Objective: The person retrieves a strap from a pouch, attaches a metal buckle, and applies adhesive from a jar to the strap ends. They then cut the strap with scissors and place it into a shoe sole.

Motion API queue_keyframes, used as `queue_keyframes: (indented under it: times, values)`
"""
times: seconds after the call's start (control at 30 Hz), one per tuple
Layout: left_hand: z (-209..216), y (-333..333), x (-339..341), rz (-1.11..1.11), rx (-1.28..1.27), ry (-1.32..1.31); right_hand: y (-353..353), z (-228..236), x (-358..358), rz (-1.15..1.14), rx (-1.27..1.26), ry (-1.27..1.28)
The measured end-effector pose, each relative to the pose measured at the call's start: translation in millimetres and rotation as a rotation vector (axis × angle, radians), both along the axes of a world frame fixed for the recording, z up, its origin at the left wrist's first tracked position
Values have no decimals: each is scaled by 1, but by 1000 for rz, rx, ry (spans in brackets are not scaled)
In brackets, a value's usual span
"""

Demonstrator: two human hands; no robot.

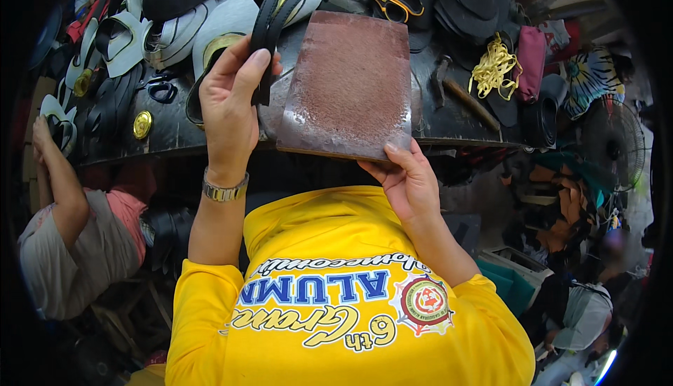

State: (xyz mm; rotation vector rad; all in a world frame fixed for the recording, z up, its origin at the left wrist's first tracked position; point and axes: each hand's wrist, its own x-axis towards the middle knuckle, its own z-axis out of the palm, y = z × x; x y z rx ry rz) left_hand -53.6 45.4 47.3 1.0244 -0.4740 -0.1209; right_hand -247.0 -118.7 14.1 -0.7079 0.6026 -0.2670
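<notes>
My left hand (231, 102) is raised at the table's near edge, thumb and fingers pinched on a black strap (269, 25). The strap looks doubled and stretches away from me toward the scissors (397, 2), which have orange and black handles. In front of me lies a reddish-brown slab (350, 81) with a rough, worn face and glossy margins, jutting slightly over the table edge. My right hand (409, 176) grips its near right corner, thumb on top and fingers underneath. Left of the slab, the strap's lower ends hang beside my left fingers.
White and black sandal pieces (126, 43) crowd the table's left side. A round gold tin (142, 125) sits near its edge. Yellow laces (495, 67) and a wooden-handled hammer (471, 104) lie right of the slab. Another person (77, 246) works at left; a fan (614, 149) stands at right.
</notes>
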Motion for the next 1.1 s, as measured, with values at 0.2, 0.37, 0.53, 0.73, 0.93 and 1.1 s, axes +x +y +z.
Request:
queue_keyframes:
  times: [0.2, 0.37, 0.53, 0.73, 0.93, 1.1]
  values:
    - [-16, 10, 2, -1, -94, -53, -11, 7, -22, -7, -8, -44]
    - [-24, 10, 4, 45, -161, -12, -22, 17, -65, -36, -68, 7]
    - [-32, -1, 7, 12, -157, -25, -47, 35, -128, -139, -83, -164]
    - [-56, -31, 10, -48, -61, -154, -80, 76, -241, -506, -428, -168]
    - [-77, -55, 10, -133, -29, -115, -63, 111, -324, -514, -457, -49]
    - [-82, -57, 10, -126, 43, -165, -63, 74, -320, -548, -538, 270]
